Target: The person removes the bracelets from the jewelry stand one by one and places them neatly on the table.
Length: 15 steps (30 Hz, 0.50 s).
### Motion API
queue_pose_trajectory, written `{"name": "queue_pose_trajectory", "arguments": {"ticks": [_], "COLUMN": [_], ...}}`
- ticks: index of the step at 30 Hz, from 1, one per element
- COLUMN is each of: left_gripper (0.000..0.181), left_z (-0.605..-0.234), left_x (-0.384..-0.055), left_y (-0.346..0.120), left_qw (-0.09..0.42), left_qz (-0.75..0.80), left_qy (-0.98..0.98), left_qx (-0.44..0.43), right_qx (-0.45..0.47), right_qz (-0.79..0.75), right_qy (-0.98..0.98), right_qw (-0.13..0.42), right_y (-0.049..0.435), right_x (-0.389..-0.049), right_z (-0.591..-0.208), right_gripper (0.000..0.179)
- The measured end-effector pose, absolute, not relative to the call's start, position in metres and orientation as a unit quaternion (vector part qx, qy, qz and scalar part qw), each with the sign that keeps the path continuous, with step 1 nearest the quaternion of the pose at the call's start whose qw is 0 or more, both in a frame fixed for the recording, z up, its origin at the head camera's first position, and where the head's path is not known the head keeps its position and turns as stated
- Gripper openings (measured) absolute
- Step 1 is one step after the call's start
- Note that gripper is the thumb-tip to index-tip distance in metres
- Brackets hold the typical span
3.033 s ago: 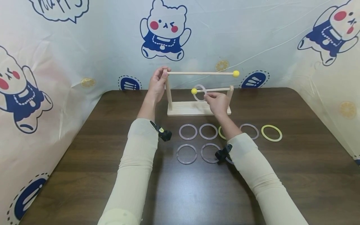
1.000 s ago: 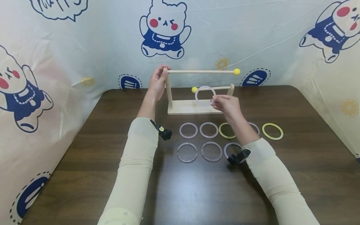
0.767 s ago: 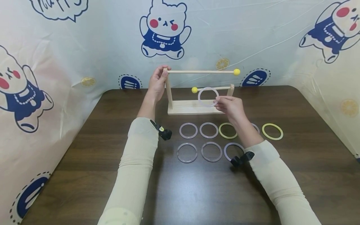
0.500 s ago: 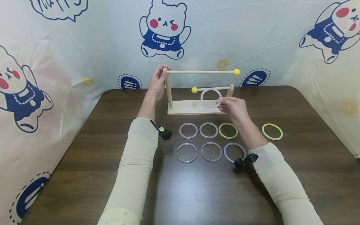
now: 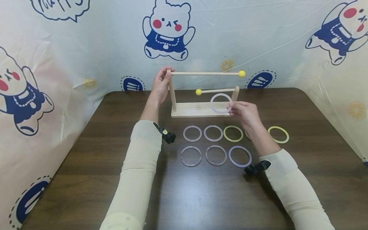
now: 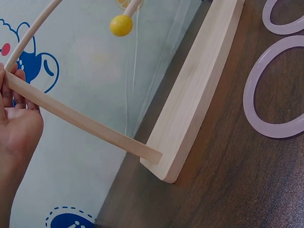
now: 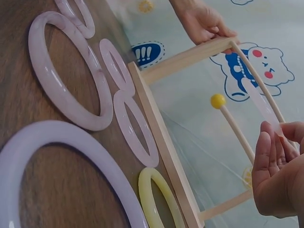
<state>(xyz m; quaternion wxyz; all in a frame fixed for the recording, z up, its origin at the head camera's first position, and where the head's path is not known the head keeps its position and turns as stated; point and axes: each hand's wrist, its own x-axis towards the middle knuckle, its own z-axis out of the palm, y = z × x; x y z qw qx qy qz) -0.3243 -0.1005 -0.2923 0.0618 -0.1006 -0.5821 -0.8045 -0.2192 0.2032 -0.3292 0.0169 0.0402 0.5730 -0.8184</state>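
My left hand (image 5: 161, 83) grips the top of the left upright (image 5: 172, 95) of a light wooden bangle stand. Thumb and fingertips of my right hand (image 5: 248, 115) pinch a pale lilac bangle (image 5: 211, 103) by its right edge. In the head view this bangle overlaps the stand's base (image 5: 189, 110), below the lower rod (image 5: 218, 91); in the right wrist view it appears nearly edge-on (image 7: 259, 99). Both the long upper rod (image 5: 204, 73) and the lower rod end in yellow balls, and neither carries a bangle.
Bangles lie in two rows before the stand: lilac ones (image 5: 184, 134), a yellow-green one (image 5: 225, 134), a violet one (image 5: 240, 147) and a yellow one (image 5: 278, 127) at right. My right wrist mostly hides another. A printed cloth (image 5: 115, 38) hangs behind the table.
Three seconds ago the pinched bangle was at the lower rod's ball end. It has since moved right and down, away from the rod, and turned to face me. The left hand keeps its grip.
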Motion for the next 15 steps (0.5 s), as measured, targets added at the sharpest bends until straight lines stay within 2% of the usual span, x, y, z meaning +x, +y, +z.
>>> {"name": "queue_pose_trajectory", "arguments": {"ticks": [15], "left_gripper": [0.010], "left_z": [-0.293], "left_x": [-0.325], "left_y": [-0.099], "left_qw": [0.069], "left_qz": [-0.804], "left_qy": [-0.581], "left_qx": [-0.106], "right_qx": [0.049], "right_qz": [-0.822], "right_qy": [0.567], "right_qw": [0.018], "right_y": [0.222], "right_x": [-0.214], "right_z": [-0.330], "right_gripper": [0.022]}}
